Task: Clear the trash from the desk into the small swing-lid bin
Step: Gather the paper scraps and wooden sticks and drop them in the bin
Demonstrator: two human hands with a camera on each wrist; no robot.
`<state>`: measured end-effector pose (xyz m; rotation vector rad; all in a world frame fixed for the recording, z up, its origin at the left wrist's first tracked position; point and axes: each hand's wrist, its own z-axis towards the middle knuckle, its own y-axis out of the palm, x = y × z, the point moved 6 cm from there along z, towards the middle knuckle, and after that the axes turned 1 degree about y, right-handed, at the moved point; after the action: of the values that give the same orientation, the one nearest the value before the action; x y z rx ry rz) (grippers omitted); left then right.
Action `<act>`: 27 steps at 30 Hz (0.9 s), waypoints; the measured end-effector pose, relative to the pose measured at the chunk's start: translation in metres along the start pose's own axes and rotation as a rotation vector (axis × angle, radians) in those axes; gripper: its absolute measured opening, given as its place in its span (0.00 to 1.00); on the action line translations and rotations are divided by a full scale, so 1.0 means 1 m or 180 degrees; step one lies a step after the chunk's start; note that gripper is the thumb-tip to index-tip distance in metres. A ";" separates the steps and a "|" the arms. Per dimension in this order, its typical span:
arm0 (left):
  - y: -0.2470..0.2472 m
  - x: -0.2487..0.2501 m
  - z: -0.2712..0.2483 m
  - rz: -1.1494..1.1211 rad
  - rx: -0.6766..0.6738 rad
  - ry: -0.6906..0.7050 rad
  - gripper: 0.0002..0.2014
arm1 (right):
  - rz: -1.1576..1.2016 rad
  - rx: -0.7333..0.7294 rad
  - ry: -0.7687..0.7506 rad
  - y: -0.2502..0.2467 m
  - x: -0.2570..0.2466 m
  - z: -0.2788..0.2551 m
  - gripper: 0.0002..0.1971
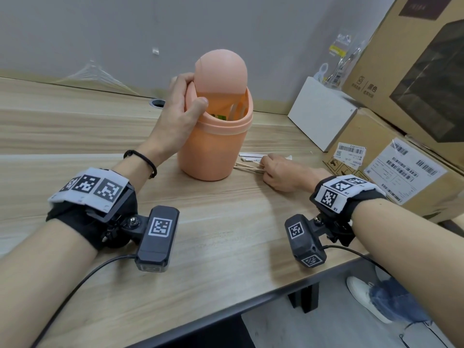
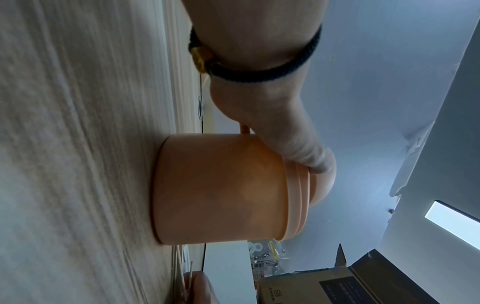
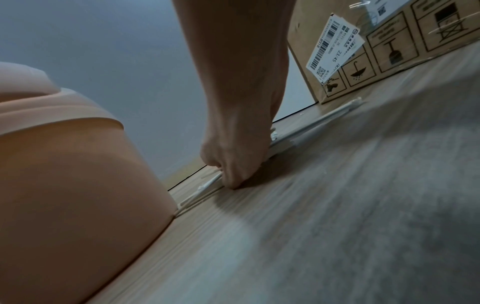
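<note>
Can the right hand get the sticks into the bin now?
Probably yes. The left hand holds the bin lid tipped open, and the right hand pinches the sticks right beside it.

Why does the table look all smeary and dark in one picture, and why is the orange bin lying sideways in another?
Right wrist view: the desk nearest the lens is blurred and shadowed, and the right hand throws a dark patch. Left wrist view: the camera is turned, so the bin looks sideways; a ceiling light glares white. Head view: sharp, edges bend.

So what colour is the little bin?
Peachy orange bin, clearest in the head view.
</note>
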<state>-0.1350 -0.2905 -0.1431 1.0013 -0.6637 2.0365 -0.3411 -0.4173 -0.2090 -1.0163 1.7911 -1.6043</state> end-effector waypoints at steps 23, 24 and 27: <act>0.000 0.002 -0.002 0.0060 0.0023 0.0022 0.22 | 0.1553 0.0924 0.0486 -0.016 0.014 -0.016 0.07; 0.000 0.002 -0.002 0.0067 0.0028 0.0033 0.22 | 0.1814 0.1138 0.0526 -0.021 0.014 -0.016 0.04; -0.001 0.002 -0.002 0.0087 0.0027 0.0046 0.21 | 0.2860 0.1911 0.0758 -0.045 0.016 -0.019 0.10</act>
<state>-0.1363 -0.2876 -0.1424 0.9865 -0.6649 2.0701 -0.3565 -0.4197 -0.1603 0.2523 1.4077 -1.5032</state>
